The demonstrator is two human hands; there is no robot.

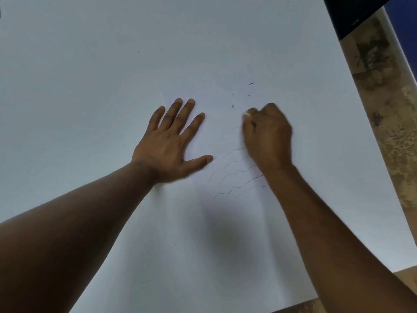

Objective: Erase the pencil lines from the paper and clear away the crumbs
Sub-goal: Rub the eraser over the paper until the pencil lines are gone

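Observation:
A large white paper (pixel 112 86) fills most of the view. Several wavy pencil lines (pixel 234 175) run across it between my two hands. My left hand (pixel 169 141) lies flat on the sheet with fingers spread, just left of the lines. My right hand (pixel 268 136) is curled into a fist over the upper lines and pinches a small white eraser (pixel 246 114), of which only a tip shows at the fingertips. Dark eraser crumbs (pixel 232 106) lie scattered on the paper just beyond my right hand.
The paper's right edge runs diagonally down the right side, with a mottled brown surface (pixel 388 109) beyond it. A dark object (pixel 352 14) sits at the top right corner. A strip of the brown surface shows at the bottom right.

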